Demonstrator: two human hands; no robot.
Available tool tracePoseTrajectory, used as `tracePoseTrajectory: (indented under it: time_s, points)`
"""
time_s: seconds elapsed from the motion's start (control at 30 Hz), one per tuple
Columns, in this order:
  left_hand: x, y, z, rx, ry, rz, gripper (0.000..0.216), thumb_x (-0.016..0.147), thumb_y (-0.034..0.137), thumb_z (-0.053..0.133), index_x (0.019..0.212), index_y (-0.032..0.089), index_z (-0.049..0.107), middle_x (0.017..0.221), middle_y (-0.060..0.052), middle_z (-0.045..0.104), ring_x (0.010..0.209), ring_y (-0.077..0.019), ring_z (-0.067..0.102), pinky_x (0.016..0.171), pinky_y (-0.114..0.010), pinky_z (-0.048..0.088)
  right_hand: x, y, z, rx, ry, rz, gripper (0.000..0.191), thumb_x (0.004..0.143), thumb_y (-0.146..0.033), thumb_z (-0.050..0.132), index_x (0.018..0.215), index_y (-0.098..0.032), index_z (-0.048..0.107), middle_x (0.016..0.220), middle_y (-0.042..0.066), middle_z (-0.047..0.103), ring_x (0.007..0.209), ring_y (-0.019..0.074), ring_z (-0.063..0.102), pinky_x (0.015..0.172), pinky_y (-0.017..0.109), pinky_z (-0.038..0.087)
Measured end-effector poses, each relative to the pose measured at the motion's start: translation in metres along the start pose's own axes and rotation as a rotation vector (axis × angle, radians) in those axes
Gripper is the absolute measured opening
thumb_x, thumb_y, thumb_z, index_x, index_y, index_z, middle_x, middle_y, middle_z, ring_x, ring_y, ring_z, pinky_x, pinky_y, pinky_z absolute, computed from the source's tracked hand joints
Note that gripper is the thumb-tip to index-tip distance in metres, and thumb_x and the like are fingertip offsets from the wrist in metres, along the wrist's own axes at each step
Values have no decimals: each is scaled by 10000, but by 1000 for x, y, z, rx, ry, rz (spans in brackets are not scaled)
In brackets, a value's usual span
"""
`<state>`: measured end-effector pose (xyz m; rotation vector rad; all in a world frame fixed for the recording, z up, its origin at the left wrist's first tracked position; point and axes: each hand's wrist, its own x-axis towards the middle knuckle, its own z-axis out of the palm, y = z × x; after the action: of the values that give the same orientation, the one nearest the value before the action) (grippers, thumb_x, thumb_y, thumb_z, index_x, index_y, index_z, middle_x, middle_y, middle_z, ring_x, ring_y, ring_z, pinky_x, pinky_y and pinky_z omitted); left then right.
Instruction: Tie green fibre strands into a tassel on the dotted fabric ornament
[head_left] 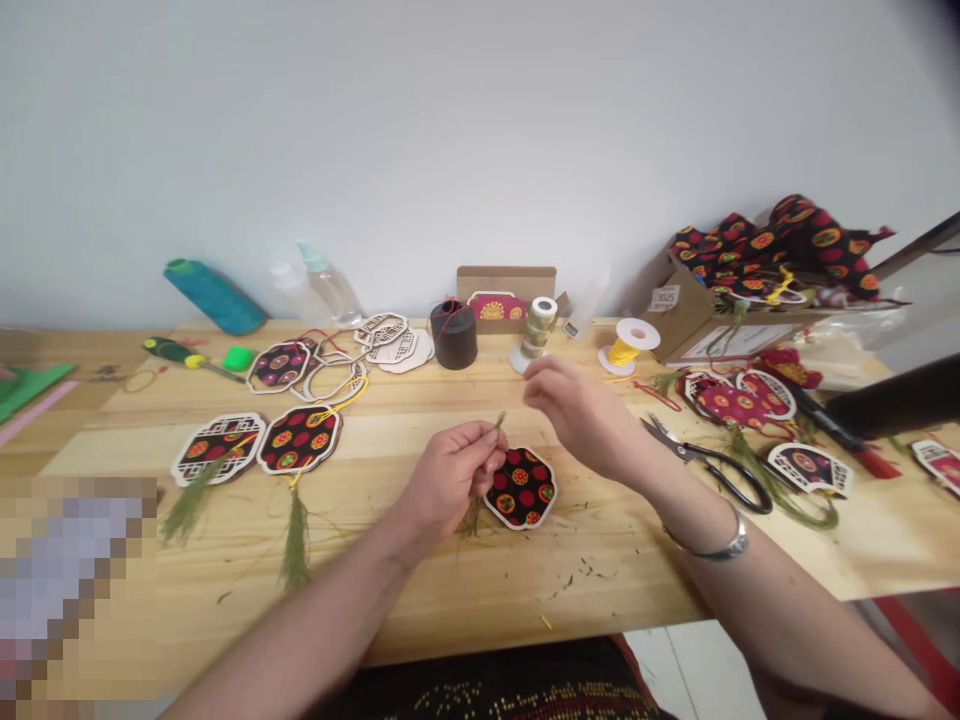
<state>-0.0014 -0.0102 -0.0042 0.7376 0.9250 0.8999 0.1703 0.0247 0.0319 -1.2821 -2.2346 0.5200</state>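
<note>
A strand point(500, 419) sits between the left fingers point(480, 446); just right of them and nearer the person, a pendant point(521, 488) lies on the table point(420, 610). Well left lie two tasselled pendants point(300, 438), side by side; behind these, loose frames point(330, 380) and a screwdriver point(187, 358), then a cone point(217, 296) and bottles point(334, 290). Behind the left fingers stands a spool point(456, 342). Behind the right fingers point(541, 376) stands a ribbon reel point(539, 328), with a small box point(506, 277) beyond. Right of those fingers are another reel point(626, 350), farther back, and scissors point(720, 475), nearer. Farther right, cloth point(784, 240) lies in a carton point(694, 315), more pendants point(739, 400) before it.
</note>
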Motion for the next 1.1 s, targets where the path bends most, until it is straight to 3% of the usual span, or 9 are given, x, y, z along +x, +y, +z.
tracePoseTrajectory:
  time_s: [0.07, 0.17, 0.37, 0.5, 0.67, 0.87, 1.1]
  points:
    - [1, 0, 0, -16, 27, 18, 216, 718, 315, 655, 661, 125, 571, 497, 49, 413, 412, -23, 274, 391, -164, 156, 0, 6, 5, 188, 89, 198, 188, 843, -170, 431, 807, -146, 615, 811, 56, 640, 673, 126, 563, 648, 273, 431]
    - [2, 1, -1, -45, 69, 44, 207, 710, 306, 662, 683, 122, 572, 505, 47, 428, 413, -18, 259, 394, -160, 162, -1, 14, 14, 545, 44, 371, 144, 775, -194, 516, 794, -137, 647, 710, 31, 654, 527, 88, 517, 563, 252, 432]
    - [5, 2, -3, -65, 109, 64, 194, 715, 297, 658, 692, 120, 581, 505, 47, 430, 413, -18, 268, 397, -158, 174, -4, 12, 25, 959, -70, 424, 226, 602, -233, 729, 806, -149, 682, 701, 7, 663, 590, 84, 556, 604, 249, 469]
    - [5, -1, -2, -37, 130, 70, 210, 692, 313, 679, 673, 122, 592, 501, 45, 433, 412, -23, 285, 391, -163, 176, -7, 5, 31, 953, -37, 355, 283, 587, -294, 764, 827, -161, 694, 718, 18, 674, 615, 104, 579, 614, 265, 483]
    - [3, -3, 0, 19, 75, 73, 213, 717, 314, 654, 643, 125, 590, 517, 32, 464, 412, -26, 304, 389, -171, 179, -6, 0, 31, 852, 51, 260, 111, 639, -275, 732, 635, -175, 685, 651, 9, 656, 607, 111, 578, 608, 259, 477]
    - [1, -4, 1, 81, 19, 51, 182, 747, 287, 613, 675, 121, 614, 546, -5, 550, 392, -21, 310, 389, -178, 188, -4, 4, 31, 796, 104, 291, 90, 631, -240, 726, 604, -175, 669, 623, 1, 633, 584, 106, 554, 582, 252, 454]
    - [0, -6, -1, 71, -21, 30, 183, 755, 284, 606, 672, 123, 636, 527, 0, 536, 395, -26, 312, 384, -182, 187, -4, 5, 33, 838, 99, 318, 119, 623, -250, 738, 593, -168, 657, 598, -7, 604, 555, 98, 530, 557, 249, 435]
